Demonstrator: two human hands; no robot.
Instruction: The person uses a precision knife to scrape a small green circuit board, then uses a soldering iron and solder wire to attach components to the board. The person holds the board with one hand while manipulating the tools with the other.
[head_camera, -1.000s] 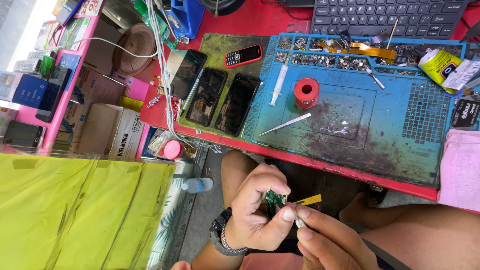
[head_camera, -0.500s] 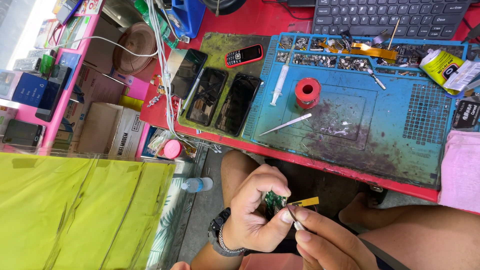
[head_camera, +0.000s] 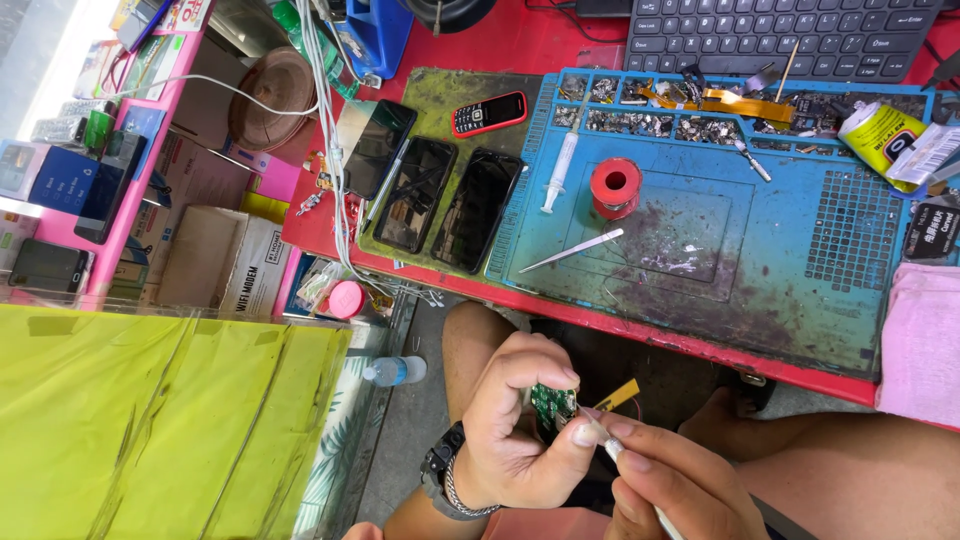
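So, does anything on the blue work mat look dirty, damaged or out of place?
Yes. The blue mat has dark, burnt-looking stains across its middle and near edge, with small white flecks scattered near the tweezers. The left hand holds a small green circuit board below the bench.

Phone repair stall: blue work mat (head_camera: 800, 260); dismantled phones (head_camera: 445, 205); tweezers (head_camera: 572, 250)

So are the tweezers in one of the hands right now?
No, the metal tweezers lie untouched on the blue repair mat, while the left hand holds a small green circuit board.
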